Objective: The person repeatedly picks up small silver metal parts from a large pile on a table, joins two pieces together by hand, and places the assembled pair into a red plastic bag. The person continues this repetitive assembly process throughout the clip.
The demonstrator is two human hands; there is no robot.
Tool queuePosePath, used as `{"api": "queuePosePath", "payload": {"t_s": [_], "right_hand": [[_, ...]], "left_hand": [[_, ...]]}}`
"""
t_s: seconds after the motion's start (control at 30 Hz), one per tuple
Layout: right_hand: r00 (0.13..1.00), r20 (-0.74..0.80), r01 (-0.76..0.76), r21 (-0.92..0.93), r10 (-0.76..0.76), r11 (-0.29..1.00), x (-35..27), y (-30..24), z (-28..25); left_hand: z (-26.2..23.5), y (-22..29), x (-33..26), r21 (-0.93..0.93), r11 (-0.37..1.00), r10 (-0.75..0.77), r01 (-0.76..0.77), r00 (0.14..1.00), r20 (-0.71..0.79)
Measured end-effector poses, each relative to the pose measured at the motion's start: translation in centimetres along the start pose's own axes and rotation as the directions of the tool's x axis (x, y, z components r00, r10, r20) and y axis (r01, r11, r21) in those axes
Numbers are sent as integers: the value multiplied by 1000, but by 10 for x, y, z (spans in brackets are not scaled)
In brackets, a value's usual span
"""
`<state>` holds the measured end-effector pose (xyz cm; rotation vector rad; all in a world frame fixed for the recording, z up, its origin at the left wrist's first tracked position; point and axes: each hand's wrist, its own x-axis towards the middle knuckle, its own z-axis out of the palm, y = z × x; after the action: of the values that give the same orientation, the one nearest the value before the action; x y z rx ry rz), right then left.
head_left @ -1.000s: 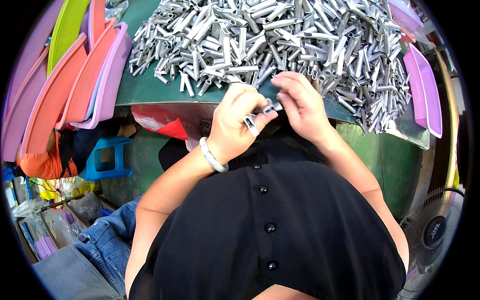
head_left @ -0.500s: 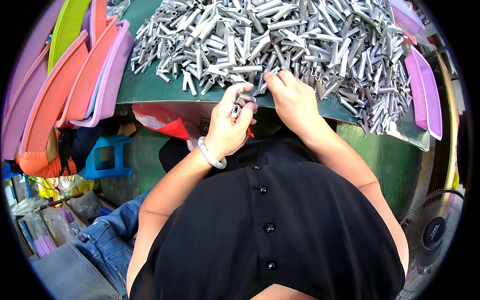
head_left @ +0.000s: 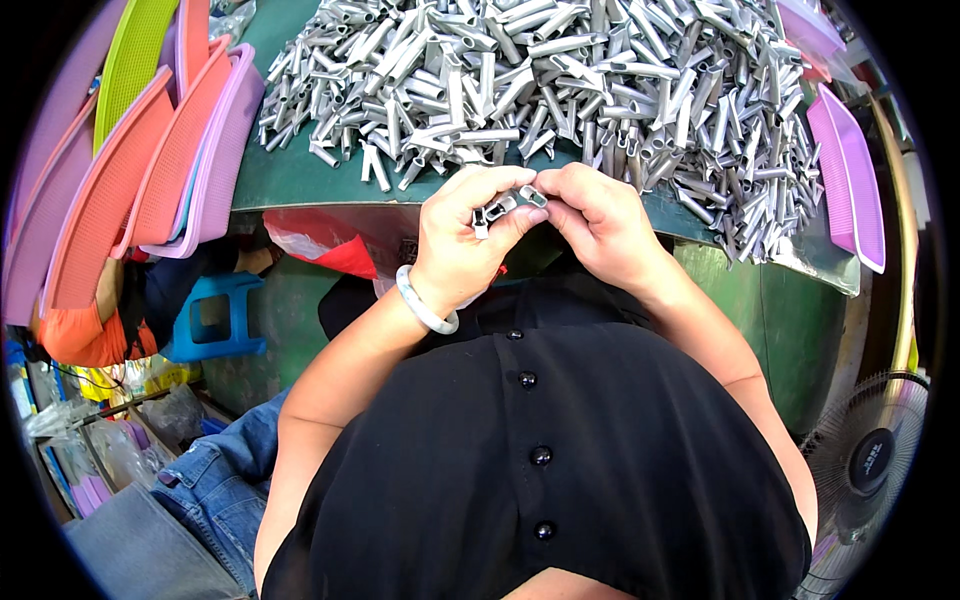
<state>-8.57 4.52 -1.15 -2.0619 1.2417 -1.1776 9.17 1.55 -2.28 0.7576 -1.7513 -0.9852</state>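
Note:
Several short silvery metal tube pieces with cut, open ends lie between the fingers and thumb of my left hand, which is closed on them. My right hand pinches another such metal tube piece, and its fingertips meet those of my left hand just in front of the table's near edge. A large heap of the same metal tube pieces covers the green table beyond both hands. Part of what my left hand holds is hidden by its fingers.
Stacked plastic baskets in purple, orange and green lean at the left. A purple basket stands at the table's right end. A blue stool and a seated person's orange sleeve are at the left; a fan stands lower right.
My right hand has drawn back from the heap's edge with a metal tube piece and now meets my left hand. The pieces in my left hand have turned slightly.

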Motion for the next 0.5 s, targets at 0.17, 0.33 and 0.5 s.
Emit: {"api": "queuePosePath", "payload": {"t_s": [0.17,0.33,0.5], "right_hand": [[1000,-9,-4,-3,3,1000,2,2,-4],[993,-30,88,-430,-111,898,9,17,3],[988,144,134,-681,-48,720,11,13,11]], "left_hand": [[-4,-3,-4,-218,937,-278,273,960,8],[-16,-6,-11,-805,-5,-566,594,662,492],[-18,-6,-20,-808,-302,-518,505,625,584]]}}
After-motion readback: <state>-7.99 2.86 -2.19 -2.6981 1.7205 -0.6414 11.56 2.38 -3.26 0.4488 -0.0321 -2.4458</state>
